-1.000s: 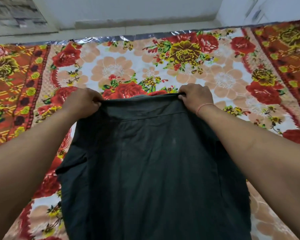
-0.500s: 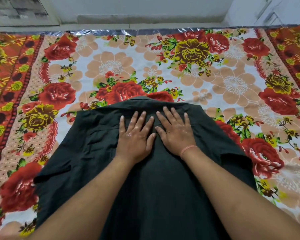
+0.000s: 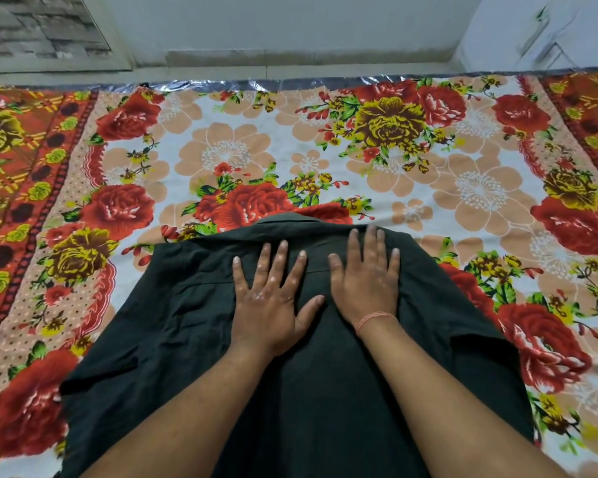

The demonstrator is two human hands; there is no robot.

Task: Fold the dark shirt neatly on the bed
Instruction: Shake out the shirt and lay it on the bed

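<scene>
The dark shirt [image 3: 173, 326] lies spread flat, back side up, on the bed's floral sheet [image 3: 228, 157], collar end pointing away from me. Its short sleeves stick out at the left and right. My left hand [image 3: 270, 298] rests palm down on the upper back of the shirt, fingers spread. Beside it, my right hand [image 3: 366, 277] lies flat too, fingertips close to the collar edge, an orange thread around the wrist. Neither hand grips the cloth. My forearms hide the shirt's middle and lower part.
The sheet with red and peach flowers covers the whole bed; an orange patterned border [image 3: 18, 174] runs along the left and right. Behind the far edge of the bed stands a pale wall [image 3: 290, 32], with a brick-look panel [image 3: 38, 29] at the top left.
A second ago both hands held the shirt up by its shoulders. They laid it on the bed and let go; since then the flat palms have slid slightly apart over the upper back.
</scene>
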